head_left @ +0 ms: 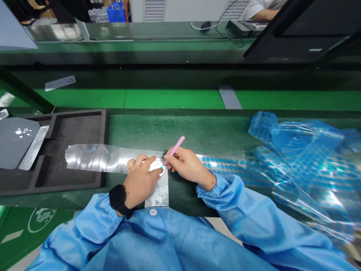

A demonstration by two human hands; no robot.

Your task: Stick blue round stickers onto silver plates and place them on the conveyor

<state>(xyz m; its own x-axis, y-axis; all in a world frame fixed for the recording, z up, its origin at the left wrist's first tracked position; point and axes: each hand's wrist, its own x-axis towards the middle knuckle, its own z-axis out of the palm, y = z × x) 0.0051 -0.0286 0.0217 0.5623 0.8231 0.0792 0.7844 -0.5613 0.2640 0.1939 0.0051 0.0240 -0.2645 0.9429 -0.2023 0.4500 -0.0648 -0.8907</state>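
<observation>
My left hand point(142, 180), with a black watch on its wrist, presses thumb and fingers around a small white rounded piece point(153, 165). This piece lies over the upper part of a shiny silver-grey plate point(159, 194) near the bench's front edge. Pink tweezers point(177, 145) are pinched in my right hand point(184, 163), their tip at the white piece's right side, close to a small blue spot beside my left thumb. A clear plastic strip point(113, 158) runs left from under my left hand. To the right, a strip with blue dots point(222, 165) passes behind my right wrist.
A black foam tray point(104, 150) holds grey plates point(17, 141) at left. Crumpled clear film with blue dots point(307, 150) is heaped at right. Metal plates point(60, 82) point(229, 97) lie beyond the green bench. Across from me, a person's arm point(263, 14) rests near a mouse point(205, 25).
</observation>
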